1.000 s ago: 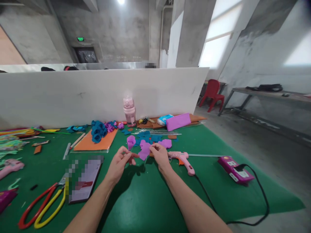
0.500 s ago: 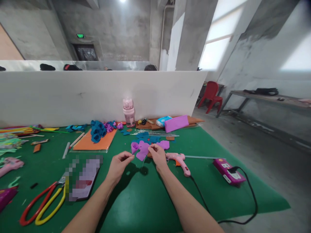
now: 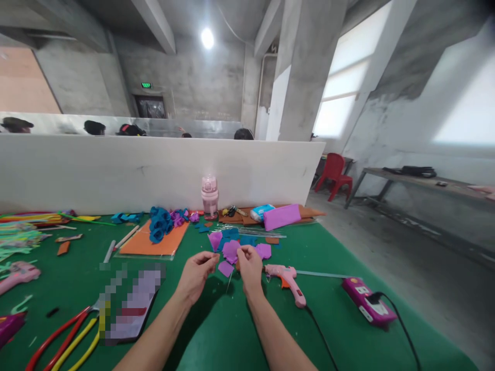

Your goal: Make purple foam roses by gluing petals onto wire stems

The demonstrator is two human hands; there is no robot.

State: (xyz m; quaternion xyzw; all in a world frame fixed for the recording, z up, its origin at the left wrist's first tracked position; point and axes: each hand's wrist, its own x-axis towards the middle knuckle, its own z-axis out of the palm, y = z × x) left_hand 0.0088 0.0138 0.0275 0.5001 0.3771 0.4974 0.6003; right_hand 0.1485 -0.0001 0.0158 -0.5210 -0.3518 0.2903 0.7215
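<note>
My left hand [image 3: 199, 273] is closed in a pinch, with a cupped purple paper flower piece [image 3: 215, 240] just above its fingertips; its stem cannot be made out clearly. To its right, my right hand [image 3: 250, 264] pinches a purple paper petal [image 3: 231, 251] between thumb and finger. Below the petal a thin pale wire [image 3: 230, 282] slants down, its upper end partly hidden. Another purple petal [image 3: 226, 268] shows between the two hands, and more purple paper [image 3: 264, 251] lies just beyond my right hand. Blue paper pieces [image 3: 247, 240] are scattered behind.
A pink glue gun [image 3: 288, 281] lies right of my right hand, its cord leading forward. Farther right sits a purple power block [image 3: 369, 304]. At left are a phone [image 3: 135, 304] and large scissors [image 3: 73, 330]. Blue paper flowers [image 3: 160, 224] and a pink bottle [image 3: 210, 198] stand behind.
The view has tilted up, so the table sits lower in the picture. The cupped purple piece has turned, now showing its side. Both hands keep their pinch.
</note>
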